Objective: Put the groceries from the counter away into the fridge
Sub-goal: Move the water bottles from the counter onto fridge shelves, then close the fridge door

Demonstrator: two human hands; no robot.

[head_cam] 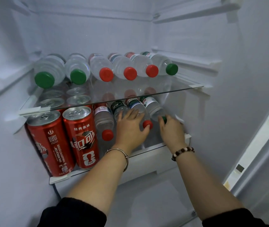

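White fridge interior (228, 46), door open, seen from the head camera. Six water bottles (122, 68) lie side by side, caps outward, on the upper glass shelf (163, 89). On the lower glass shelf (146, 151), cola cans (79, 136) stand at lower left and more bottles lie at centre. The left hand (130, 130) rests on the red-capped bottle (147, 125), fingers nearly straight and spread over it. The right hand (173, 130) curls its fingers round the neck of the green-capped bottle (153, 107), at the right end of the row. Step in hand, as judged: seating these two bottles in the lower row. The next move calls for nudging them parallel and snug against their neighbours, then releasing without setting them rolling.
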